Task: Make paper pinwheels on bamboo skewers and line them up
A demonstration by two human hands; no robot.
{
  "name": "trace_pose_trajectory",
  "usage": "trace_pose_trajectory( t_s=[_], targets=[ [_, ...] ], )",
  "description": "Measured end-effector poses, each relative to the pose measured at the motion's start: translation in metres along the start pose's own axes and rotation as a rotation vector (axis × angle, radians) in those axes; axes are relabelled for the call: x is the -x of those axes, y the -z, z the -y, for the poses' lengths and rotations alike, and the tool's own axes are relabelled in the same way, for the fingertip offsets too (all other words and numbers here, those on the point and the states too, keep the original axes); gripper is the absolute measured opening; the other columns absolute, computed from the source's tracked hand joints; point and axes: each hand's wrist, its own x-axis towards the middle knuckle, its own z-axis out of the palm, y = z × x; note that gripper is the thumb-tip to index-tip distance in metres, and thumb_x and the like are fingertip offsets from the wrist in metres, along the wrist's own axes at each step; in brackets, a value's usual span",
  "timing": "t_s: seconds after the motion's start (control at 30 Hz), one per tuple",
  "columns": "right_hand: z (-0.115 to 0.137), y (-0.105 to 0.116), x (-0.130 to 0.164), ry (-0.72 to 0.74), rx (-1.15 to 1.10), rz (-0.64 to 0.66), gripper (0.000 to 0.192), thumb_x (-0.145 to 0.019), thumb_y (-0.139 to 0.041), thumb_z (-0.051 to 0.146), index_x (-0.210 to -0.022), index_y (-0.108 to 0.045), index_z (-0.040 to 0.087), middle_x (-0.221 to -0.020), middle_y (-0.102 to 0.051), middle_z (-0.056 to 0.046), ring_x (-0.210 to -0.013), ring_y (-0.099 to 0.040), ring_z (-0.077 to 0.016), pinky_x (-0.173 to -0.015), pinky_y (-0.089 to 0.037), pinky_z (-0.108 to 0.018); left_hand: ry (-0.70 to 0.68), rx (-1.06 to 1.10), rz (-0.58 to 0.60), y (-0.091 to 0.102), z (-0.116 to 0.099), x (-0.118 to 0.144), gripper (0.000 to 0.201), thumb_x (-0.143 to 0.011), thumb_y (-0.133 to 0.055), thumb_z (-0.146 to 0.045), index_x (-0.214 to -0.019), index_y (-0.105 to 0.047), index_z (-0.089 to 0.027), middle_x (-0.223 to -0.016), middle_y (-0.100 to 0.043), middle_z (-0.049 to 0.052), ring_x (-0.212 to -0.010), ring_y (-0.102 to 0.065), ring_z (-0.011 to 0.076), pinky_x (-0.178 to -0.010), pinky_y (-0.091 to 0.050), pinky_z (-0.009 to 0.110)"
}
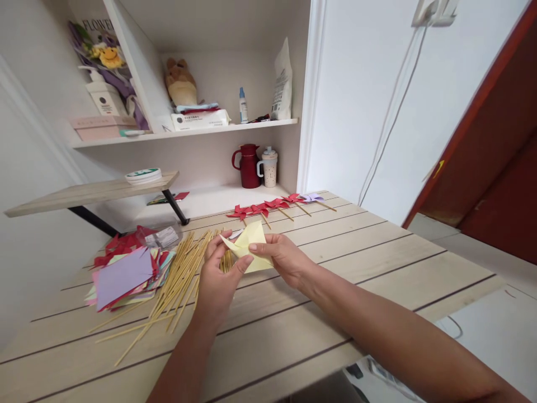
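A person folds a pale yellow paper square (247,246) into pinwheel form over a slatted wooden counter (377,263), w/ both hands clamped on the sheet: the left hand (218,282) pinches its lower-left edge between thumb and fingers, while the right hand (283,258) grips the right side, thumb on top. The yellow paper is held just above the counter, between the two hands and touching both, one pointed flap jutting out to the left. Judging by the shot, the fold goes best if the corners are drawn to the centre one at a time and pinned there under a thumb, w/ a light grip so the thin sheet doesn't crease or tear; the centre must stay lined up, prob. for a stick to pass through. Left of the yellow paper, and partly beneath the left hand, lies a loose spread of bamboo sticks (176,285); farther left of it sits a stack of coloured paper squares (126,274), purple on top. Beyond the yellow paper, toward the wall, a row of finished pinwheels (272,207) — mostly red, one purple — lies on the counter. A red jug (247,166) stands farther back still.
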Motion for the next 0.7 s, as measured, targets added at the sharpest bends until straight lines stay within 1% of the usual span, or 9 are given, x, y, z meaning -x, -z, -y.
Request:
trace_pose_trajectory(
  t_s=[0.1, 0.17, 0.23, 0.3, 0.37, 0.5, 0.6, 0.7],
  targets=[
    [-0.0033, -0.0015, 0.0002, 0.007, 0.017, 0.029, 0.033, -0.063, -0.086, 0.030, -0.092, -0.080, 0.014, -0.095, -0.079, -0.009, -0.085, -0.068, -0.0214, -0.082, -0.049, -0.033, 0.079, 0.072, 0.015, 0.0000, -0.0002, 0.0022, 0.043, -0.078, -0.076, -0.040, -0.115, -0.069, -0.021, -0.129, -0.065, 0.010, -0.126, -0.057, 0.0263, -0.110, -0.041, 0.042],
    [-0.0032, -0.0019, 0.0004, 0.018, 0.027, 0.029, 0.033, -0.063, -0.086, 0.030, -0.092, -0.080, 0.015, -0.100, -0.079, -0.009, -0.093, -0.069, -0.0233, -0.087, -0.049, -0.035, 0.124, 0.132, -0.010, 0.0001, 0.0007, 0.0029, 0.042, -0.075, -0.078, -0.039, -0.112, -0.070, -0.019, -0.119, -0.070, 0.009, -0.116, -0.063, 0.0258, -0.100, -0.048, 0.038],
    [-0.0020, -0.0023, 0.0009, 0.018, 0.034, 0.019, 0.034, -0.062, -0.086, 0.031, -0.092, -0.080, 0.016, -0.103, -0.079, -0.009, -0.097, -0.069, -0.0250, -0.090, -0.049, -0.037, 0.151, 0.165, -0.044, -0.0001, 0.0016, 0.0030, 0.041, -0.072, -0.081, -0.037, -0.107, -0.072, -0.019, -0.109, -0.074, 0.008, -0.107, -0.067, 0.0250, -0.093, -0.052, 0.035],
    [-0.0008, -0.0028, 0.0017, 0.013, 0.034, 0.015, 0.035, -0.061, -0.087, 0.031, -0.091, -0.080, 0.016, -0.103, -0.079, -0.010, -0.099, -0.069, -0.0258, -0.090, -0.049, -0.038, 0.161, 0.179, -0.080, -0.0005, 0.0022, 0.0029, 0.039, -0.070, -0.082, -0.037, -0.104, -0.073, -0.018, -0.101, -0.075, 0.006, -0.102, -0.069, 0.0241, -0.089, -0.053, 0.034],
    [-0.0001, -0.0035, 0.0025, 0.012, 0.032, 0.016, 0.033, -0.061, -0.087, 0.032, -0.089, -0.080, 0.016, -0.099, -0.079, -0.010, -0.097, -0.069, -0.0256, -0.090, -0.049, -0.038, 0.167, 0.183, -0.095, -0.0007, 0.0025, 0.0027, 0.040, -0.069, -0.083, -0.037, -0.103, -0.073, -0.018, -0.098, -0.076, 0.005, -0.099, -0.069, 0.0237, -0.087, -0.053, 0.033],
    [-0.0016, -0.0048, 0.0033, 0.008, 0.007, 0.028, 0.032, -0.059, -0.088, 0.031, -0.085, -0.079, 0.015, -0.091, -0.079, -0.008, -0.092, -0.070, -0.0241, -0.089, -0.049, -0.038, 0.208, 0.193, -0.089, -0.0001, 0.0029, 0.0024, 0.043, -0.068, -0.084, -0.039, -0.104, -0.073, -0.017, -0.101, -0.076, 0.007, -0.098, -0.070, 0.0237, -0.084, -0.054, 0.032],
    [-0.0045, -0.0052, 0.0022, 0.005, -0.008, 0.012, 0.035, -0.059, -0.089, 0.031, -0.088, -0.077, 0.015, -0.088, -0.078, -0.007, -0.086, -0.069, -0.0220, -0.087, -0.049, -0.037, 0.281, 0.219, -0.086, 0.0002, 0.0021, 0.0020, 0.045, -0.068, -0.084, -0.039, -0.105, -0.073, -0.016, -0.101, -0.077, 0.007, -0.093, -0.071, 0.0225, -0.083, -0.054, 0.032],
    [-0.0059, -0.0036, 0.0002, 0.012, 0.045, -0.045, 0.033, -0.062, -0.087, 0.036, -0.085, -0.073, 0.016, -0.080, -0.075, -0.004, -0.074, -0.066, -0.0183, -0.080, -0.049, -0.035, 0.373, 0.290, -0.080, 0.0008, 0.0009, 0.0009, 0.044, -0.066, -0.085, -0.039, -0.100, -0.074, -0.013, -0.093, -0.078, 0.008, -0.085, -0.072, 0.0219, -0.081, -0.055, 0.033]
  ],
)
